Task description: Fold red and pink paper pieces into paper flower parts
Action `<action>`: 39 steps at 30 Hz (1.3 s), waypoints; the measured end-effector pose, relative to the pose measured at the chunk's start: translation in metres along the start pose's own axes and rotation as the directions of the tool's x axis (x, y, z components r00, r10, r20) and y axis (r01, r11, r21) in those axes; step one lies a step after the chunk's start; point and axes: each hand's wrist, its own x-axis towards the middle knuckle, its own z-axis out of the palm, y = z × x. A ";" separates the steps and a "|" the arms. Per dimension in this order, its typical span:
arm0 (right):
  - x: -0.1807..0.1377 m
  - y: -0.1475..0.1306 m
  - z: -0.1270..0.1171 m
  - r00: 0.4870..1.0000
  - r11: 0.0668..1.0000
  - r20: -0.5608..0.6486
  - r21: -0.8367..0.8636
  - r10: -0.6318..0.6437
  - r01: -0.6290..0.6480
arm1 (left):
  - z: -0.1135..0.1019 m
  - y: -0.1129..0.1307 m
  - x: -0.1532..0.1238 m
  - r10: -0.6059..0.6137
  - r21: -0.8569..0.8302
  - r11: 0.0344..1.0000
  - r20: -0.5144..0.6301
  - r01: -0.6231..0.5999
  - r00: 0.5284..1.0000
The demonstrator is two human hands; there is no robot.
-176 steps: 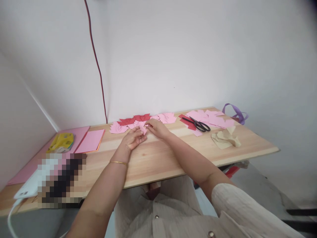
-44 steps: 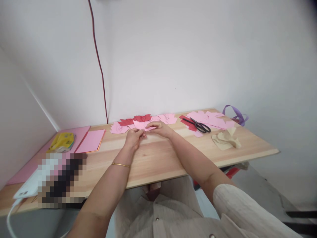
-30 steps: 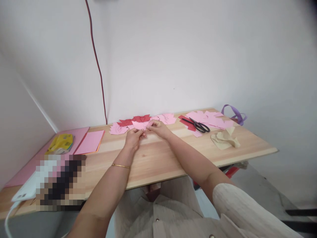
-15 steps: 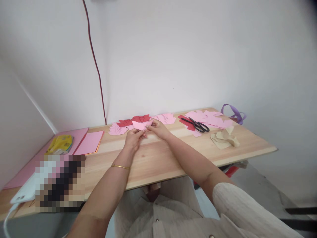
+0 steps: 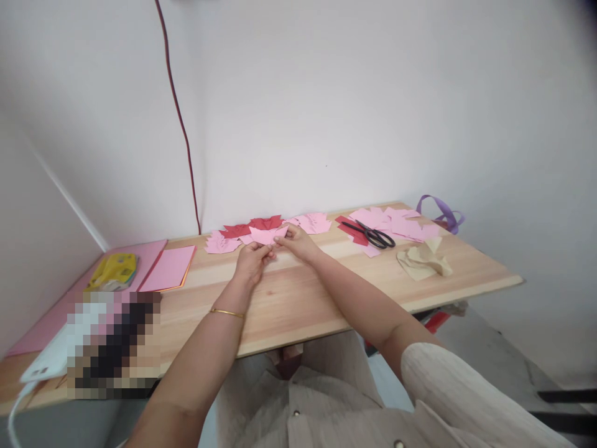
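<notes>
A small piece of folded pink paper (image 5: pixel 265 236) with pointed corners is held up over the table between both hands. My left hand (image 5: pixel 252 261) pinches its lower edge, fingers closed. From the right, my right hand (image 5: pixel 297 241) grips the paper's side between thumb and fingers. Just behind lie red paper cutouts (image 5: pixel 267 223) and pink paper cutouts (image 5: pixel 314 223) with jagged edges, in a row along the wall. The fingers partly cover the held paper's lower part.
Black scissors (image 5: pixel 373 236) rest on red and pink paper scraps (image 5: pixel 408 225) at the right. Nearby are crumpled tan paper (image 5: pixel 423 260) and a purple ribbon (image 5: pixel 443 211). Pink sheets (image 5: pixel 170 267), a yellow packet (image 5: pixel 113 270) and a white power strip (image 5: pixel 46 367) lie at the left.
The pink paper's upper edge now shows two points with a dip between them, where it looked flatter before. Both hands have stayed almost in place.
</notes>
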 end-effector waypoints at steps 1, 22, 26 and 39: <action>0.000 0.000 0.000 1.000 1.000 -0.002 -0.003 -0.009 0.009 | 0.000 0.000 0.000 -0.018 -0.002 1.000 0.006 0.018 1.000; -0.006 -0.013 0.013 0.993 0.995 -0.075 -0.029 0.090 -0.092 | 0.002 0.000 0.001 0.103 0.129 0.987 -0.071 -0.094 0.992; -0.007 -0.013 0.014 0.988 0.988 -0.032 0.015 0.153 -0.153 | -0.001 0.001 0.002 0.102 -0.031 0.994 -0.020 -0.102 0.995; -0.006 -0.008 0.011 0.985 0.985 0.004 -0.028 0.171 -0.171 | -0.005 0.002 0.002 0.044 -0.077 0.996 0.030 -0.042 0.999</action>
